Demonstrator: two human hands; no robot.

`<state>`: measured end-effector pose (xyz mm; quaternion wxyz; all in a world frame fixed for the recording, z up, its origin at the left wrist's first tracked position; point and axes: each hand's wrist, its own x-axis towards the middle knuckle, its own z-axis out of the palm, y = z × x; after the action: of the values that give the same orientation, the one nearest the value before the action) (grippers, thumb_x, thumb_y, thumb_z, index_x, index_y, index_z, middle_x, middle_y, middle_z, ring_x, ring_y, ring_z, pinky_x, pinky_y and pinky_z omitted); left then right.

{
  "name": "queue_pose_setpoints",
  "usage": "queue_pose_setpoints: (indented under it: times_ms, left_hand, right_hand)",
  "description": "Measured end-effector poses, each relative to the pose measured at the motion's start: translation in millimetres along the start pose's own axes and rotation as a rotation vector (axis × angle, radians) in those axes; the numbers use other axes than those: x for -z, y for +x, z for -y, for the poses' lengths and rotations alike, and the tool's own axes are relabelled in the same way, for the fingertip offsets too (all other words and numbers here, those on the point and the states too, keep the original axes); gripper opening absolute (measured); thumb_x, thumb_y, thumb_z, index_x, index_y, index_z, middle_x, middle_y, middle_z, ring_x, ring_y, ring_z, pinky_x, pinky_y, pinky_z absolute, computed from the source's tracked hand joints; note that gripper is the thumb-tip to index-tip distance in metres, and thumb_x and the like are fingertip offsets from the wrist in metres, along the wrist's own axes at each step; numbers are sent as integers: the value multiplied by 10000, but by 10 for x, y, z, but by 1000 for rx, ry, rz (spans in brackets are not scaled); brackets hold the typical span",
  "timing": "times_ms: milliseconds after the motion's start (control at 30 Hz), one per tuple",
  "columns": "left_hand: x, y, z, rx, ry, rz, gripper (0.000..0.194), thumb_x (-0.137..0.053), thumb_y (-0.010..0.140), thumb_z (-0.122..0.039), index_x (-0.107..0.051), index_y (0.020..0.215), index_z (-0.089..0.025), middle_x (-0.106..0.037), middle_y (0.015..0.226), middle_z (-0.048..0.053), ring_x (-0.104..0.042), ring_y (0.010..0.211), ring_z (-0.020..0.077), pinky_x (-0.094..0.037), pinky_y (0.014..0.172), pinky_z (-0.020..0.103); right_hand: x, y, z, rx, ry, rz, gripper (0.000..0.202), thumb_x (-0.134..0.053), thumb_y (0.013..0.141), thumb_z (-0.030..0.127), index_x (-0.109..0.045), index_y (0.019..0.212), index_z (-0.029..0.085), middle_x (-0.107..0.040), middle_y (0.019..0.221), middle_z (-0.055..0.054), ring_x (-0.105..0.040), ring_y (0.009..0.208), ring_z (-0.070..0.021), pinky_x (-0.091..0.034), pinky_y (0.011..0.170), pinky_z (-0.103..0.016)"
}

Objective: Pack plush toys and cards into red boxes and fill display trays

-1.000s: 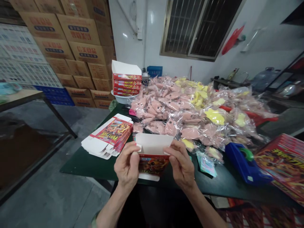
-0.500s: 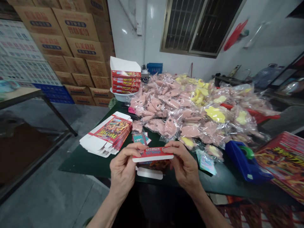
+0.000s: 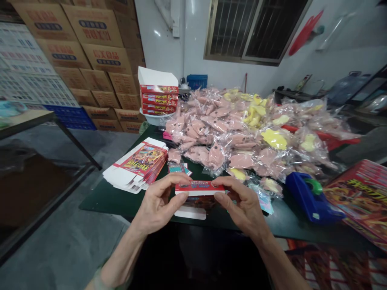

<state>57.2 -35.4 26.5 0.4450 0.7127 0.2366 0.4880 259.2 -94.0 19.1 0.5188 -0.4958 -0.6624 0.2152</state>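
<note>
A small red printed carton (image 3: 198, 187) with a white edge is between my hands at the near edge of the green table. My left hand (image 3: 161, 201) pinches its left end, thumb below and fingers above. The right end is pinched the same way by my right hand (image 3: 240, 201). Under the carton's front a white flap (image 3: 191, 212) sticks out toward me. Flat unfolded red and white cartons (image 3: 140, 163) lie stacked to the left. Just behind my left hand are some small cards (image 3: 180, 169).
Bagged pink and yellow toys (image 3: 223, 129) heap across the table's back. Filled red boxes (image 3: 159, 96) stand in a white basin. At the right are a blue tape dispenser (image 3: 311, 201) and stacked red packs (image 3: 359, 197). Brown cartons (image 3: 99, 60) rise at the back left.
The thumbs have moved onto the carton's front edge, and the hands have spread slightly. The carton has shifted a little up and to the right.
</note>
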Motion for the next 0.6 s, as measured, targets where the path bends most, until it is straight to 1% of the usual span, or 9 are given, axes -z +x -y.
queue_pose_setpoints:
  times_ms: [100, 200, 267, 333, 467, 600]
  left_hand:
    - [30, 32, -20, -42, 14, 14, 134, -619, 792, -132, -685, 900, -178, -672, 938, 69, -634, 908, 164, -509, 803, 255]
    - [23, 34, 4, -82, 32, -5, 138, -621, 788, -108, -707, 868, -179, -686, 903, 64, -652, 853, 156, -530, 759, 252]
    - [22, 23, 26, -115, 82, 3, 168, -616, 789, -91, -709, 893, -186, -689, 925, 62, -659, 852, 153, -535, 753, 250]
    - [30, 3, 52, -164, 167, 16, 216, -595, 800, -75, -698, 948, -193, -684, 978, 63, -658, 892, 151, -530, 787, 250]
    - [53, -58, 113, -276, 334, 20, 295, -531, 825, -42, -660, 1051, -183, -654, 1082, 79, -627, 1000, 152, -502, 865, 248]
    - [39, -126, 175, -349, 399, 16, 336, -475, 833, -12, -626, 1096, -156, -617, 1146, 106, -596, 1058, 161, -493, 897, 266]
  right_hand:
    - [-4, -17, 33, -4, -27, -12, 193, -574, 854, 234, -598, 1044, 258, -630, 932, -1, -607, 730, -100, -479, 545, -169]
    - [-18, -21, 46, 26, -47, -43, 160, -540, 871, 206, -610, 1007, 254, -625, 897, 6, -594, 709, -91, -468, 535, -164]
    - [-30, -14, 47, 56, -60, -63, 159, -530, 874, 188, -619, 993, 245, -629, 904, -1, -597, 741, -97, -465, 539, -162]
    - [-44, -7, 40, 95, -82, -81, 172, -527, 873, 170, -623, 999, 238, -635, 924, -12, -604, 801, -107, -468, 559, -165]
    - [-96, -35, -12, 150, -112, -115, 215, -512, 870, 124, -627, 1022, 222, -625, 996, -38, -607, 899, -124, -492, 656, -194]
    - [-178, -107, -131, 236, -128, -185, 312, -468, 864, 59, -603, 1099, 213, -596, 1089, -66, -584, 1002, -147, -490, 825, -273]
